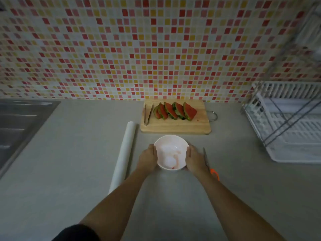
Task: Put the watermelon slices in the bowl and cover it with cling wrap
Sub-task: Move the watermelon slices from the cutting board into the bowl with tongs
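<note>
While both hands cup the white bowl (171,152) from either side, the left hand (147,158) pressed to its left wall and the right hand (195,160) to its right wall, the bowl sits on the grey tabletop (78,162) directly in front of the person. The fingers curl partway round the sides, neither flat nor fisted, and they grip nothing but the bowl. This two-sided hold looks meant to steady or centre the bowl before filling; the inside shows only pale pinkish reflections, and I see no fruit in it yet.

The watermelon slices (175,111) stand in a leaning row on the wooden cutting board (175,126), which lies beyond the bowl against the tiled wall. They are well apart from both hands, with the bowl between. A pair of tongs (148,114) rests on the left end of the board, just beside the slices, probably laid there for lifting them across. The cling wrap roll (124,155) lies on the tabletop left of the bowl, near the left hand but not touching it. Scissors (211,165) with an orange handle lie just beside the right wrist, likely for cutting the wrap. So each tool waits on the side that would use it, and the task seems barely begun.
</note>
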### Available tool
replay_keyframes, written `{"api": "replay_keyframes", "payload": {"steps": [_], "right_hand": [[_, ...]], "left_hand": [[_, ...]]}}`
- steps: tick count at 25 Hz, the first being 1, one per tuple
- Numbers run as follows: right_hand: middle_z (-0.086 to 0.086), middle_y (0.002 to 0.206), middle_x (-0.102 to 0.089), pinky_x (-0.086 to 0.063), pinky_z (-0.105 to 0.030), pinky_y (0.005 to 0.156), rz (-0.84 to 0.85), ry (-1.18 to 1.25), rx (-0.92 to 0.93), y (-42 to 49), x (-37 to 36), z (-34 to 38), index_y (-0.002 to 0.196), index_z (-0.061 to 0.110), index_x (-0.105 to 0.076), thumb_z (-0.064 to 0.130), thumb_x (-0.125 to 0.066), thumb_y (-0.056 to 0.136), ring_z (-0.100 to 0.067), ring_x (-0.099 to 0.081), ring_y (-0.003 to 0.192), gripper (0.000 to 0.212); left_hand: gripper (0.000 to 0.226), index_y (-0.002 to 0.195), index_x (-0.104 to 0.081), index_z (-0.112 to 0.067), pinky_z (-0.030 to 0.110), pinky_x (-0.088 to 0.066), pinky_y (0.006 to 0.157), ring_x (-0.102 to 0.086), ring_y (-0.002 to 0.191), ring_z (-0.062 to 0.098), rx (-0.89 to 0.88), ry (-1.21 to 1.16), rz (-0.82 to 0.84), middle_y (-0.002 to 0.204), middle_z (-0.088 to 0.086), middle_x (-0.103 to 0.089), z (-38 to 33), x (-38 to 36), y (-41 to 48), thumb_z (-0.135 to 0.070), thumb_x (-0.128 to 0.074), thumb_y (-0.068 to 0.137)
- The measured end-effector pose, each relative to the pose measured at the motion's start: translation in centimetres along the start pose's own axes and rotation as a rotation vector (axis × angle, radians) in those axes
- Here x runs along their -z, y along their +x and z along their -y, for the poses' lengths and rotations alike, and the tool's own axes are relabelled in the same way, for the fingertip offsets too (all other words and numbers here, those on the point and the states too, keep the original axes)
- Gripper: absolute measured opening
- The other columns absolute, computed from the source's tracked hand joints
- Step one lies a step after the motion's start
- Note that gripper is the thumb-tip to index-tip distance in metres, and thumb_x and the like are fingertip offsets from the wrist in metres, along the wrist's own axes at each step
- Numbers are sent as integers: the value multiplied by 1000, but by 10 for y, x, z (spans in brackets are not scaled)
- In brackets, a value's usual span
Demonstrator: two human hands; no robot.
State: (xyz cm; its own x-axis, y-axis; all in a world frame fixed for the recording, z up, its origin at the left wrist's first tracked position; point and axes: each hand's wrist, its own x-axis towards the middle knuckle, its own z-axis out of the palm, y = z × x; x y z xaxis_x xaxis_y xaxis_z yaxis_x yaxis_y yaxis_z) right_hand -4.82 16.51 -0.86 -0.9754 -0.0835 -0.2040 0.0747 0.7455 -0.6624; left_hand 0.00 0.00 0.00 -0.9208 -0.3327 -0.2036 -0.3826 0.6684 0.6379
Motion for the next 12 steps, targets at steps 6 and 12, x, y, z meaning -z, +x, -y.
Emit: {"api": "replay_keyframes", "payload": {"steps": [6,12], "right_hand": [[-22,111,-63,-34,-28,73,-35,86,-58,5,-9,-2,117,1,-54,24,-25,101,-36,-57,105,40],[-19,103,-65,-45,-31,70,-66,96,-50,9,-16,-9,115,6,-56,27,-26,101,-36,-60,96,39]], "left_hand": [[31,111,-48,3,42,-46,79,-60,97,42,-23,-97,-11,106,28,-64,10,-6,8,-20,-28,102],[29,108,-51,0,38,-43,71,-62,91,40,-53,-111,-47,98,25,-66,19,-15,14,-19,-31,102]]}}
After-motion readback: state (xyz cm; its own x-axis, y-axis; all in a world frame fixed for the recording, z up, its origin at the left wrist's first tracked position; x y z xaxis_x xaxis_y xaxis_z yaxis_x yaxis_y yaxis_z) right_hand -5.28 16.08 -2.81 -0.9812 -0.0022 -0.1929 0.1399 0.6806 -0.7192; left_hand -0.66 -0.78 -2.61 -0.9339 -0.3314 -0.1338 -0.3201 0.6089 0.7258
